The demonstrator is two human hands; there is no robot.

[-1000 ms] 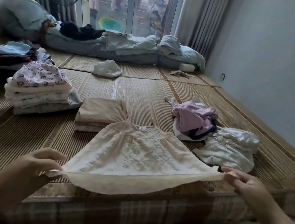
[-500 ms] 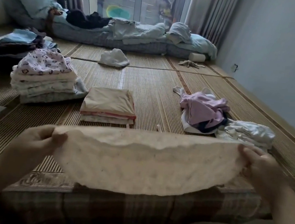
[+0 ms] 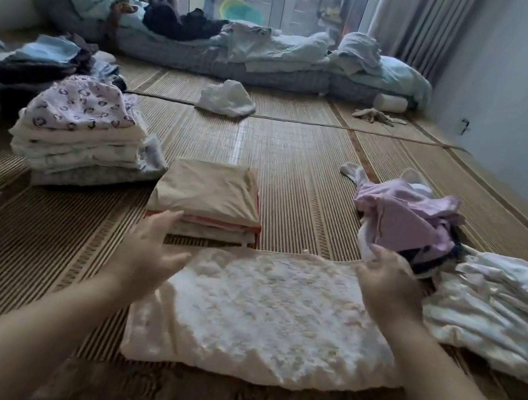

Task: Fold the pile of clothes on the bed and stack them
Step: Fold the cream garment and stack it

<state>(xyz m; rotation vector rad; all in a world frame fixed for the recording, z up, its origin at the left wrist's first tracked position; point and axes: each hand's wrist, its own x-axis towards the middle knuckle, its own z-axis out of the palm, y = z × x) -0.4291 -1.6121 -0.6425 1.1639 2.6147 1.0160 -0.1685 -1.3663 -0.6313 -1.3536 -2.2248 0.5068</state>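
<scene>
A cream lace dress lies doubled over flat at the near edge of the straw mat. The left hand is at the dress's far left corner, fingers spread and straight, gripping nothing. The right hand is over the far right corner, fingers loosely bent and blurred; whether they pinch the lace is unclear. Just beyond sits a tan folded stack. At the right edge lie unfolded clothes: a purple heap and a white garment.
</scene>
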